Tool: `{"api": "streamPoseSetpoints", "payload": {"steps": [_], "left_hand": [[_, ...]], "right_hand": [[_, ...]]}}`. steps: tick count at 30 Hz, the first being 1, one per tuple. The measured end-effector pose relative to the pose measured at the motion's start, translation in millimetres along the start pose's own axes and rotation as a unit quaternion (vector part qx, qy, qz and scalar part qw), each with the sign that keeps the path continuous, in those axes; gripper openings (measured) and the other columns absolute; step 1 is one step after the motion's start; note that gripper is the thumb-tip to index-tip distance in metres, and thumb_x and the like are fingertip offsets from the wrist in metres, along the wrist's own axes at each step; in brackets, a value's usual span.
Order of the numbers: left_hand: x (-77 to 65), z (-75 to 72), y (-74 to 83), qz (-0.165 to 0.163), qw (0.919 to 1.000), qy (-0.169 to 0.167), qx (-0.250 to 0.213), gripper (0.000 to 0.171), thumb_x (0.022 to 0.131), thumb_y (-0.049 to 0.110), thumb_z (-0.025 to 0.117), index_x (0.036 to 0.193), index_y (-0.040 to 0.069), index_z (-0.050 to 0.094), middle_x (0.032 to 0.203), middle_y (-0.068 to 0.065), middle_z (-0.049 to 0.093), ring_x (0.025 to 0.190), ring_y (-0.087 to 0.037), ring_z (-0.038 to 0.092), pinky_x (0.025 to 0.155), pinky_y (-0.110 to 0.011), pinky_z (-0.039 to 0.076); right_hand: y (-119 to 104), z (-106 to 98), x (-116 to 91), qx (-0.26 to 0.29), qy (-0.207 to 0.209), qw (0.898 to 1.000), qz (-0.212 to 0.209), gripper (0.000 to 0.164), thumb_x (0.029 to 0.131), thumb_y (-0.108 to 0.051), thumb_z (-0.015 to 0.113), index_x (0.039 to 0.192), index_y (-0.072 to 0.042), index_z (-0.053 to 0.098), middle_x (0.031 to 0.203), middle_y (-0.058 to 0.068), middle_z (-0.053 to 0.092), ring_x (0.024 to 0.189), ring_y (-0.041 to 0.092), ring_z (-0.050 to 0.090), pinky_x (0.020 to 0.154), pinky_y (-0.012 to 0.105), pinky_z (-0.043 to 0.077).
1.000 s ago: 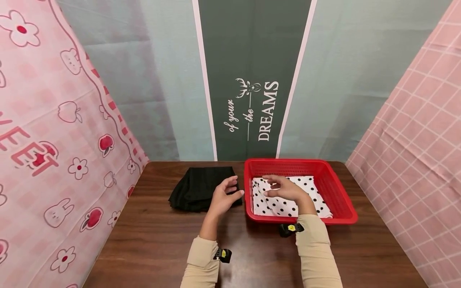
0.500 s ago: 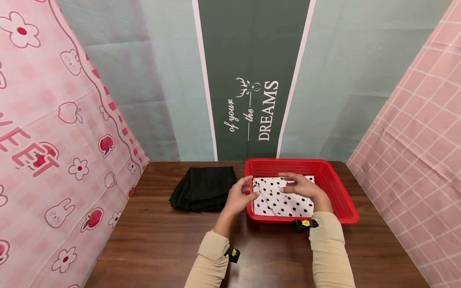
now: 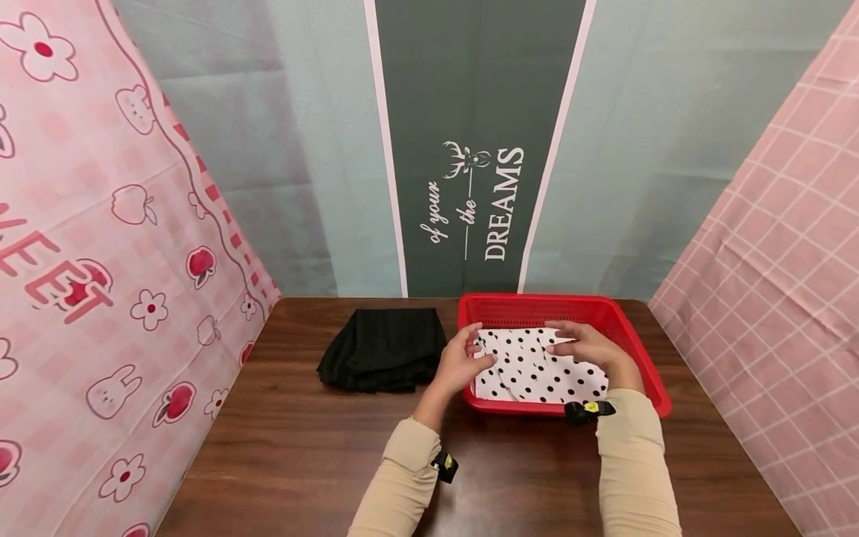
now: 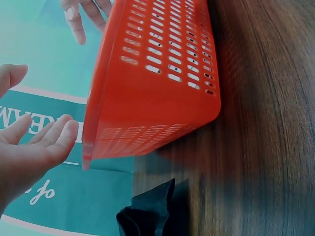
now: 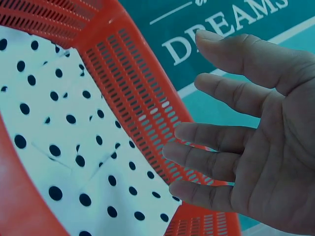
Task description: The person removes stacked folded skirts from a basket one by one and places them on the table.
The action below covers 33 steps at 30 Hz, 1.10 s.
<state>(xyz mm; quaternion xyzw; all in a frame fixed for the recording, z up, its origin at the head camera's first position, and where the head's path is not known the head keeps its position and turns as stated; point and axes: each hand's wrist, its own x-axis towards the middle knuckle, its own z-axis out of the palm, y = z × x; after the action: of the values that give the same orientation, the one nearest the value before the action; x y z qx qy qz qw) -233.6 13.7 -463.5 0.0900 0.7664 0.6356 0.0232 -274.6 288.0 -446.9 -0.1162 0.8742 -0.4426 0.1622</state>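
A white cloth with black dots (image 3: 526,369) lies folded flat in the red plastic basket (image 3: 647,373). My left hand (image 3: 461,362) hovers at the basket's left rim, fingers spread and holding nothing. Over the right part of the basket is my right hand (image 3: 590,349), its fingers loosely bent and nothing between them. The right wrist view has the dotted cloth (image 5: 93,142) below and left of the right hand (image 5: 261,128), apart from it. In the left wrist view the left hand (image 4: 37,152) is beside the basket's slotted wall (image 4: 162,73).
A folded black cloth (image 3: 385,350) lies on the brown wooden table (image 3: 302,462), left of the basket. A grey-green curtain (image 3: 463,89) hangs behind the table. Pink patterned cloths (image 3: 154,246) flank both sides.
Both hands have moved to the right, the left one from beside the black cloth to the basket's left rim. The basket and both cloths stay where they were.
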Motion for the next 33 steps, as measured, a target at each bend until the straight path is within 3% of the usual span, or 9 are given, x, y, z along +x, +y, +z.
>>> {"api": "streamPoseSetpoints", "payload": {"steps": [6,12,18,27,33], "left_hand": [[7.9,6.4,-5.0,0.002,0.9996,-0.007,0.029,0.066,0.079,0.015,0.071,0.138,0.007,0.043,0.131,-0.013,0.048,0.109,-0.027,0.053,0.082,-0.035,0.048],[11.9,12.3,-1.3,0.005,0.9990,-0.012,0.043,0.066,0.079,0.016,0.072,0.137,0.006,0.043,0.132,-0.015,0.046,0.113,-0.031,0.050,0.083,-0.037,0.047],[15.7,18.9,-2.5,-0.009,0.9981,-0.028,0.055,0.067,0.079,0.018,0.072,0.138,0.004,0.042,0.134,-0.014,0.045,0.116,-0.031,0.047,0.086,-0.039,0.046],[19.4,34.9,-7.7,-0.053,0.9914,-0.017,0.118,0.062,0.077,0.017,0.073,0.133,0.006,0.048,0.125,-0.011,0.053,0.110,-0.027,0.050,0.083,-0.037,0.046],[21.1,42.6,-12.2,-0.055,0.9919,-0.012,0.113,0.064,0.074,0.013,0.074,0.131,-0.001,0.048,0.120,-0.015,0.055,0.105,-0.027,0.053,0.080,-0.035,0.047]], "right_hand": [[12,-9,2,0.025,0.006,0.999,0.027,0.068,0.084,-0.020,0.066,0.141,0.000,0.036,0.136,0.031,0.035,0.119,0.045,0.038,0.088,0.060,0.038],[24,-15,3,0.053,0.031,0.997,0.047,0.067,0.087,-0.023,0.064,0.142,-0.001,0.033,0.137,0.031,0.033,0.119,0.045,0.038,0.091,0.060,0.035],[35,-22,0,0.065,0.044,0.995,0.063,0.069,0.088,-0.028,0.063,0.143,-0.001,0.032,0.138,0.032,0.032,0.117,0.044,0.039,0.091,0.057,0.038],[52,-33,-2,0.067,0.037,0.992,0.101,0.067,0.090,-0.026,0.060,0.143,0.001,0.029,0.135,0.031,0.034,0.118,0.045,0.037,0.093,0.059,0.034],[62,-37,-6,0.087,0.030,0.989,0.115,0.068,0.092,-0.027,0.056,0.144,0.002,0.025,0.141,0.030,0.028,0.124,0.046,0.031,0.094,0.060,0.032]]}}
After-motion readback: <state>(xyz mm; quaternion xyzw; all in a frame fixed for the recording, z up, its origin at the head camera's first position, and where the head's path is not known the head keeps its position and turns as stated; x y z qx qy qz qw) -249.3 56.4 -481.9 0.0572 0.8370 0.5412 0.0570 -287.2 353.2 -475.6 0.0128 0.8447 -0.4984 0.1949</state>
